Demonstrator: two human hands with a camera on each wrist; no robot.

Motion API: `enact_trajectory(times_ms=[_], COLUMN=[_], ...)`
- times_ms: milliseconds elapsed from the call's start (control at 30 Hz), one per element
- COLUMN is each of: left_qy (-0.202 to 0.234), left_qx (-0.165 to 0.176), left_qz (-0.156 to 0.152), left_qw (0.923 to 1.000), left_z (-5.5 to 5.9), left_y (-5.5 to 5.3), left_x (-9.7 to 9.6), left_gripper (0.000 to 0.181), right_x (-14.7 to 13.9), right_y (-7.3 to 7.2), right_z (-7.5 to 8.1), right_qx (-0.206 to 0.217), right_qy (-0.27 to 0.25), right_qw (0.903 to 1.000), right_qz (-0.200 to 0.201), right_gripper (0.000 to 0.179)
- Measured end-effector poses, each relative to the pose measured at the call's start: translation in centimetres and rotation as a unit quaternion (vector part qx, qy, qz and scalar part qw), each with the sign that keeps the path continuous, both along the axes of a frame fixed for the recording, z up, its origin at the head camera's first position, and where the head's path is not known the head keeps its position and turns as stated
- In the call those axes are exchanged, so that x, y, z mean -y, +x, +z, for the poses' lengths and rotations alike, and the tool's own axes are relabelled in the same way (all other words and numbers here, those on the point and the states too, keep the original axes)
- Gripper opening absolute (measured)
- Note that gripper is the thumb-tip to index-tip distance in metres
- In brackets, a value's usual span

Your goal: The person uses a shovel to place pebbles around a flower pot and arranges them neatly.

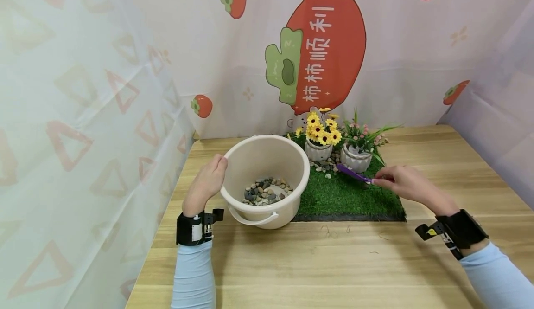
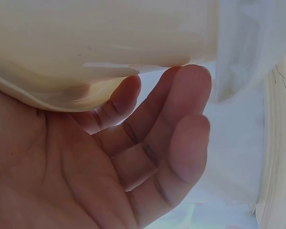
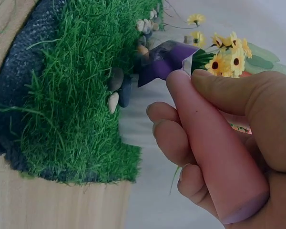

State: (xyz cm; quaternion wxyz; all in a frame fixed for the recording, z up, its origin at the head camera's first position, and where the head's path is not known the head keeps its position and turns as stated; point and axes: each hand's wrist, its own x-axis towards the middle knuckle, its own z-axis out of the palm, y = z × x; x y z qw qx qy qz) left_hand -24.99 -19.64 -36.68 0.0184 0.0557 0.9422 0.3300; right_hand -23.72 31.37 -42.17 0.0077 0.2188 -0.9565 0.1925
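Observation:
My left hand [image 1: 206, 181] grips the rim of a cream plastic bucket [image 1: 288, 214] on its left side. The left wrist view has its fingers curled under the bucket's edge [image 2: 62, 107]. Grey and tan pebbles [image 1: 267, 191] lie on the bucket's bottom. On the right, my right hand [image 1: 402, 182] holds a small garden trowel by its pink handle [image 3: 214, 148]. The trowel's purple blade [image 1: 352, 173] points left over a green artificial grass mat [image 1: 342, 202], close to the loose pebbles [image 1: 327, 164] there.
At the mat's back stand two white pots, one with yellow flowers [image 1: 319, 151], the other with small pink flowers [image 1: 356, 159]. The bucket's handle [image 1: 250, 220] hangs down at its front. Beneath everything is a wooden table [image 1: 325, 262], with a printed curtain [image 1: 242, 77] behind it.

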Motion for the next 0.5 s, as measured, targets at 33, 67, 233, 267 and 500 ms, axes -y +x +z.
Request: enact_trajectory(times_ms=[33,67,233,267,500], left_qy=[0.001,0.0,-0.001,-0.001,0.0], left_qx=[0.001,0.001,0.002,0.001,-0.007], left_qz=[0.001,0.002,-0.001,-0.002,-0.007], left_qw=[1.0,1.0,1.0,1.0,0.9999], left_z=[0.0,-0.1,-0.2,-0.1,0.0], left_y=[0.0,-0.1,-0.1,-0.1,-0.2], left_x=[0.0,0.0,0.1,0.1,0.0], left_gripper=[0.042,0.042,0.043,0.043,0.043], right_x=[-0.1,-0.2,-0.7,-0.8,-1.4], right_y=[0.0,0.1,0.3,0.3,-0.1], right_z=[0.0,-0.1,0.4,0.6,3.0], right_qx=[0.003,0.008,0.051,0.062,0.104], right_qy=[0.001,0.0,-0.002,-0.002,0.024], right_qw=[1.0,1.0,0.9987,0.998,0.9942], right_qz=[-0.001,-0.002,-0.012,-0.011,0.014], right_gripper=[0.014,0.014,0.018,0.019,0.018])
